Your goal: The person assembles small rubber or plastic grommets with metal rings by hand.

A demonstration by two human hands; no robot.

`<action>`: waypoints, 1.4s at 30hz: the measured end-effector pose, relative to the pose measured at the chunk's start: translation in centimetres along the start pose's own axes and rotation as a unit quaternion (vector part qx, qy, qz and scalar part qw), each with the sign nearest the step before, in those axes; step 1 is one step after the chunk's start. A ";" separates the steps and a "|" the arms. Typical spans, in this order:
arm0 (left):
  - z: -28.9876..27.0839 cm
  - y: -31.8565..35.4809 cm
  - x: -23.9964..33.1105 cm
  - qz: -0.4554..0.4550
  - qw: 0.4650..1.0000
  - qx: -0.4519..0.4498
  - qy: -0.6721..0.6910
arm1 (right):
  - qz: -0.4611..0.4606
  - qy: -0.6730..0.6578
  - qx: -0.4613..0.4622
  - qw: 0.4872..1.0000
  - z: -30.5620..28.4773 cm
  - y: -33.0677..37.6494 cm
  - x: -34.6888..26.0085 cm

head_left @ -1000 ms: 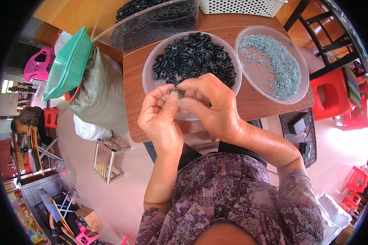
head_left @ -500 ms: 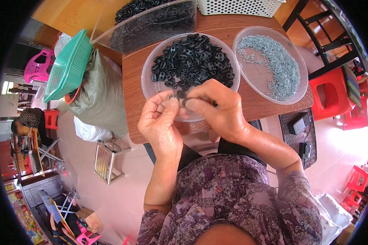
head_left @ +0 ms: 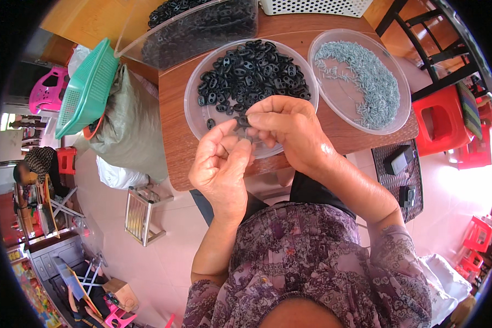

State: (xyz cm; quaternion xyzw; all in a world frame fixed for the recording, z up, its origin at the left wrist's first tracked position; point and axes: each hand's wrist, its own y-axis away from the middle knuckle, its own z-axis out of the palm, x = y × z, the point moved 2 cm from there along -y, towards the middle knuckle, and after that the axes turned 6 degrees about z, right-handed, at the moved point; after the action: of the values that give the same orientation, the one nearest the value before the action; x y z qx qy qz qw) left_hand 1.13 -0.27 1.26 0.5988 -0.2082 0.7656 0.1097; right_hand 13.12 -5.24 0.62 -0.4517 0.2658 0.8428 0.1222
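Observation:
My left hand (head_left: 221, 164) and my right hand (head_left: 291, 131) meet over the near rim of a clear round tray (head_left: 198, 117). Both pinch one small black plastic part (head_left: 242, 121) between their fingertips. The tray holds a heap of the same black oval parts (head_left: 251, 71). To its right stands a second clear round tray (head_left: 349, 112) with a pile of small pale grey metal pieces (head_left: 366, 82). Both trays rest on a brown wooden table (head_left: 172, 142).
A clear bin (head_left: 202, 30) of more black parts and a white basket (head_left: 317, 6) sit at the table's far side. A green basket (head_left: 87, 90) lies on a grey sack (head_left: 128, 131) to the left. Red stools (head_left: 440, 123) stand at the right. Another person (head_left: 35, 164) sits far left.
Both hands have kept working the small black part at the tray's near rim; the fingers have shifted slightly around it.

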 end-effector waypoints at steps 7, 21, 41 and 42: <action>-0.1 -0.1 -0.2 0.006 1.000 0.003 -0.018 | 0.035 -0.019 -0.023 0.999 0.0 -0.1 0.0; -0.5 -0.2 -0.4 0.019 0.998 -0.001 -0.054 | 0.001 0.064 -0.026 0.998 0.3 0.0 -0.1; -0.3 -0.2 0.1 0.008 0.999 0.008 -0.044 | 0.043 0.020 -0.019 0.999 0.0 -0.2 0.1; -0.3 -0.2 0.1 0.002 0.999 0.003 -0.035 | 0.042 0.020 -0.020 0.999 0.0 -0.3 0.0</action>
State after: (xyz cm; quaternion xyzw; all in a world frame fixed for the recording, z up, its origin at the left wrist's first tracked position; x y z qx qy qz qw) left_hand 0.89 0.06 1.36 0.6253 -0.2109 0.7447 0.0990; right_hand 13.27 -5.00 0.48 -0.4594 0.2705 0.8430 0.0719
